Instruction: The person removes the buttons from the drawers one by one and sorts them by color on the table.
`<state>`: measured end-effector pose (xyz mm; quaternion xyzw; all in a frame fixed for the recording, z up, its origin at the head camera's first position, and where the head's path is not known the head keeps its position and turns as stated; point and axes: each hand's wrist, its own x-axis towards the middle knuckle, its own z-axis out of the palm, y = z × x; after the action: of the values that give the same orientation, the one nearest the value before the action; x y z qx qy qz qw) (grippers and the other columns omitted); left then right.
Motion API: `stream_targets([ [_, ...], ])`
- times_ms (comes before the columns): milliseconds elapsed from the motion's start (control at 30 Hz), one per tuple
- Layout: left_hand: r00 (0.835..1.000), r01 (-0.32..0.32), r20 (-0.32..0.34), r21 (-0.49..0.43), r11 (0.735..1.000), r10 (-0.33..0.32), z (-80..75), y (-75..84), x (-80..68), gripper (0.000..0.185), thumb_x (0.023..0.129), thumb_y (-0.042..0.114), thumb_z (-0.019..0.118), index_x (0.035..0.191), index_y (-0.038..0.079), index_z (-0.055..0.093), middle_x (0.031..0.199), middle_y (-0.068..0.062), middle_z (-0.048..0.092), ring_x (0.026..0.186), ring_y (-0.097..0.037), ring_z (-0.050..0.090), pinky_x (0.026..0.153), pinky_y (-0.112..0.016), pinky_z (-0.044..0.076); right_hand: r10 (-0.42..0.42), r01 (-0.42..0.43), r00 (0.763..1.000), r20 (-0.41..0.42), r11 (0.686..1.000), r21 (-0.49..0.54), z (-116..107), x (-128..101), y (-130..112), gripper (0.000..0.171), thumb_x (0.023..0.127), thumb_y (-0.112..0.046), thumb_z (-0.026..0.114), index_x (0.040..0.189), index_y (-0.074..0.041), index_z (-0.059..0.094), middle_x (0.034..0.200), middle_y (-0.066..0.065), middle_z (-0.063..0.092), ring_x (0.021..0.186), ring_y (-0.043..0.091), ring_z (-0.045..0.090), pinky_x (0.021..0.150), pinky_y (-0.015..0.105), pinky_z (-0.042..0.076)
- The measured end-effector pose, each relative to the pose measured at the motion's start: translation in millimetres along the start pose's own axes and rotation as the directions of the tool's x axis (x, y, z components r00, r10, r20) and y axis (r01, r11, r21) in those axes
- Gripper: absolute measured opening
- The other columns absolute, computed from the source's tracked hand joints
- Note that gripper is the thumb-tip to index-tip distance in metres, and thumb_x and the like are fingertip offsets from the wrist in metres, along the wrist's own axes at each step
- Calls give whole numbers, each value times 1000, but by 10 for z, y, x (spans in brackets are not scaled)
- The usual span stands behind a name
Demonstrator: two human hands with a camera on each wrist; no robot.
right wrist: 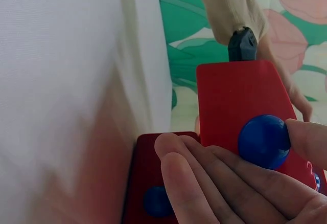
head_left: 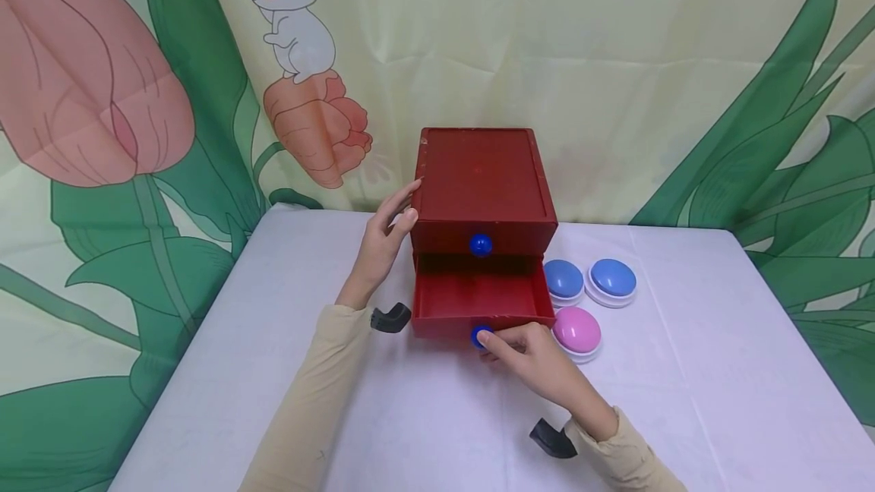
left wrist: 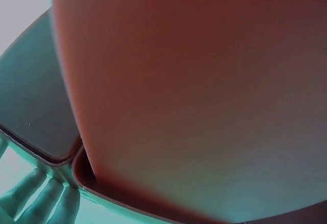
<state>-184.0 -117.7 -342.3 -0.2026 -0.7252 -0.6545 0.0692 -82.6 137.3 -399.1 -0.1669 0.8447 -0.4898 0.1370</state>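
A red two-drawer box (head_left: 481, 173) stands in the middle of the white table (head_left: 273, 386). Its lower drawer (head_left: 478, 298) is pulled out and looks empty. My right hand (head_left: 487, 340) pinches the drawer's blue knob (head_left: 479, 334); in the right wrist view the knob (right wrist: 264, 141) sits between thumb and fingers (right wrist: 204, 173). With straight fingers, my left hand (head_left: 393, 222) rests against the box's left side near the top edge. The upper drawer is closed, with its blue knob (head_left: 481, 244) free. A blurred reddish surface fills the left wrist view.
Three dome buttons lie right of the box: two blue ones (head_left: 563, 279) (head_left: 612, 278) and a pink one (head_left: 576, 330), the pink one close to my right hand. A flower-print curtain (head_left: 615, 59) hangs behind the table.
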Motion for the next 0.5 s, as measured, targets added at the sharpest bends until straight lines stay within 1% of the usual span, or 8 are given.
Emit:
stream_targets([
  [233, 1000, 10, -4, 7, 1000, -10, -1, -22, 14, 50, 102, 15, 48, 151, 9, 42, 151, -12, 42, 137, -25, 44, 110, -50, 41, -21, 20, 1000, -16, 999, -44, -42, 145, 35, 36, 98, -38, 61, 106, -8, 78, 91, 4, 77, 83, 22, 74, 77, 23, 55],
  [333, 1000, 11, -5, 7, 1000, -11, -1, -36, 17, 50, 102, 15, 48, 151, 9, 42, 152, -11, 42, 137, -24, 43, 110, -50, 41, -27, 27, 1000, -13, 999, -38, -49, 213, 54, 36, 98, -38, 61, 106, -8, 78, 92, 4, 77, 83, 23, 75, 78, 23, 55],
  [500, 1000, 6, -4, 9, 1000, -6, -5, -30, 14, 50, 102, 15, 47, 151, 9, 42, 152, -11, 42, 137, -24, 43, 110, -49, 41, -38, 37, 999, -22, 999, -26, -69, 319, 58, 34, 98, -37, 61, 103, -8, 79, 90, 6, 77, 82, 26, 75, 78, 24, 56],
])
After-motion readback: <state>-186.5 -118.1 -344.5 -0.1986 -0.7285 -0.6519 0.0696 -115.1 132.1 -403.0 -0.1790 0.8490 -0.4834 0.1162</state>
